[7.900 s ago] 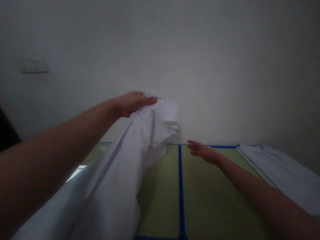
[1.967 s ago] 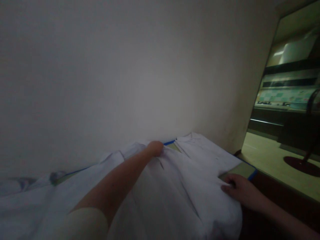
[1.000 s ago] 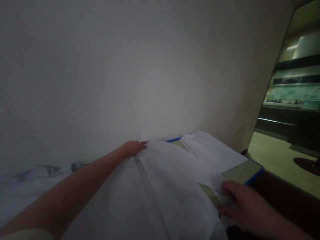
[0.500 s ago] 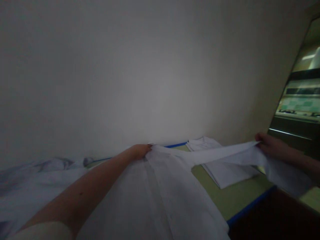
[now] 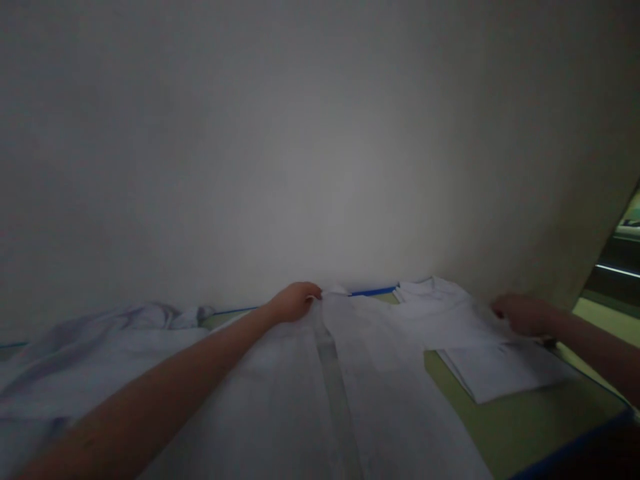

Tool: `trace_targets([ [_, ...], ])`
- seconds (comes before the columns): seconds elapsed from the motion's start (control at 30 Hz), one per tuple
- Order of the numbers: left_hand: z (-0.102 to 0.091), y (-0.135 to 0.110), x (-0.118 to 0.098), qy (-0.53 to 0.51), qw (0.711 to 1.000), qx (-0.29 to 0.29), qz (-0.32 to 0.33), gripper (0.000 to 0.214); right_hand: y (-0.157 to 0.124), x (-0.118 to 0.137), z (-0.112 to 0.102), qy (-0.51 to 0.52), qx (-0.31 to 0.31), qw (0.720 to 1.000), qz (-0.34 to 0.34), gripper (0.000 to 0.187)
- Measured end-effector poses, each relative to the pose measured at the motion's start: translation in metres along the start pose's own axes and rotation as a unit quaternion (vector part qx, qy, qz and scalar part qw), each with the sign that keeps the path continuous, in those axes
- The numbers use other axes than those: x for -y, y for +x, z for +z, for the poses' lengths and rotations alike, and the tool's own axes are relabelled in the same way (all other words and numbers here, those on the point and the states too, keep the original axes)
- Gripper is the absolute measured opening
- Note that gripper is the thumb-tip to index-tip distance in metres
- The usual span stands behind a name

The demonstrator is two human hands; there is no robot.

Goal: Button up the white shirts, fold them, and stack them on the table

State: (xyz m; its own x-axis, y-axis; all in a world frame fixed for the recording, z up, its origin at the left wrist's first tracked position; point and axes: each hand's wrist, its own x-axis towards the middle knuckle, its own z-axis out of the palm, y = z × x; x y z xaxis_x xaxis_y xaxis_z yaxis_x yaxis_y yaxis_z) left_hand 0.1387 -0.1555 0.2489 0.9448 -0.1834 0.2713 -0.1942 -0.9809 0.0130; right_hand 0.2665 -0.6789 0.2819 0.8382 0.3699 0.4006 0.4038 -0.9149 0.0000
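A white shirt (image 5: 360, 380) lies spread front-up on the green table (image 5: 520, 427), its button strip running toward me. My left hand (image 5: 295, 301) is closed on the collar end at the far edge near the wall. My right hand (image 5: 523, 315) is out to the right, closed on the shirt's sleeve (image 5: 450, 327), which lies stretched sideways over a folded white garment (image 5: 500, 373).
A plain wall stands right behind the table. Crumpled white cloth (image 5: 100, 340) is heaped at the left. The table's blue edge (image 5: 575, 443) runs along the near right, with a dark drop beyond. An opening into another room shows at the far right.
My right hand, which held the sleeve raised out to the right, has brought it down flat over the folded garment. My left hand stays on the collar. The view has swung left.
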Motion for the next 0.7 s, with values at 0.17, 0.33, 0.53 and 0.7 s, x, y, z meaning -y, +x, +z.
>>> trace_targets([
  [0.17, 0.021, -0.062, -0.005, -0.008, 0.994, 0.028, -0.11, 0.034, 0.042, 0.169, 0.001, -0.048, 0.103, 0.974, -0.194, 0.021],
  [0.33, 0.058, -0.115, -0.024, -0.04, 0.993, 0.035, -0.103, 0.068, 0.034, 0.322, 0.051, 0.021, 0.129, 0.949, -0.288, 0.037],
  [0.53, 0.062, -0.152, -0.025, -0.038, 0.992, 0.074, -0.092, 0.074, -0.014, 0.36, 0.1, 0.086, 0.095, 0.945, -0.301, 0.043],
  [0.7, 0.051, -0.141, -0.021, -0.047, 0.991, 0.056, -0.109, 0.066, -0.012, 0.364, 0.1, 0.11, 0.155, 0.941, -0.281, 0.046],
])
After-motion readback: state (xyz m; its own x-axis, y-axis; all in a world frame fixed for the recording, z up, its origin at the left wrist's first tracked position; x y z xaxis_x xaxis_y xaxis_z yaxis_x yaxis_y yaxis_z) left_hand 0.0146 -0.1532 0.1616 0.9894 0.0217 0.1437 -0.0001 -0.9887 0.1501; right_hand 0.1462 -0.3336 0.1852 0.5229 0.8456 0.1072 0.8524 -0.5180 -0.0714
